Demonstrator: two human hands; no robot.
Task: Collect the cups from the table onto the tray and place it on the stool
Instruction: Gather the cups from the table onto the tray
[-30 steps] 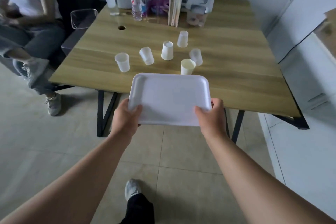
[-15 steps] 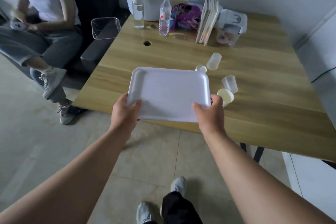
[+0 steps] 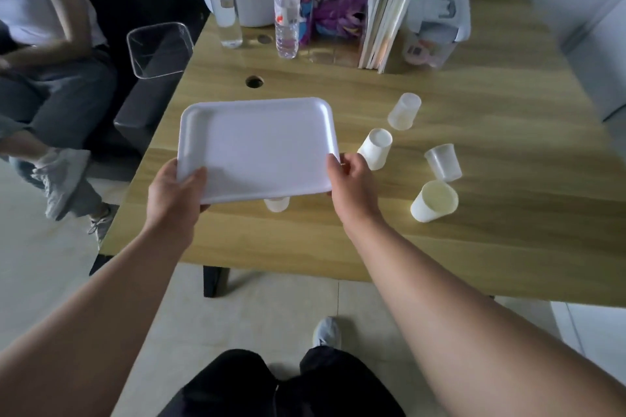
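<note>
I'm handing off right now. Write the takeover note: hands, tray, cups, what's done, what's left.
Left hand: gripping the white tray at its near left corner.
Right hand: gripping the tray's near right corner.
Tray: empty, held in the air over the near left part of the wooden table.
Cups: four in plain view to the tray's right, nearest being the cream cup; a fifth cup peeks from under the tray's near edge. More may be hidden.
Done: tray brought over the table.
Left: load all cups, carry tray to the stool, not in view.

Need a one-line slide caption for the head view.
Both hands, left and right, hold an empty white tray over the wooden table; cups uncollected.
</note>
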